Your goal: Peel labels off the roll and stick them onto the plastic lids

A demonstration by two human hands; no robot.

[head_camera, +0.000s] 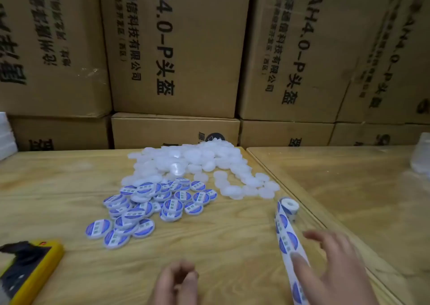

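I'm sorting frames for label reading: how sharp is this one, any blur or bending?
Head view: both hands, left and right, smeared by motion; print on labelled lids too soft to read; cardboard boxes bow from wide-angle distortion.
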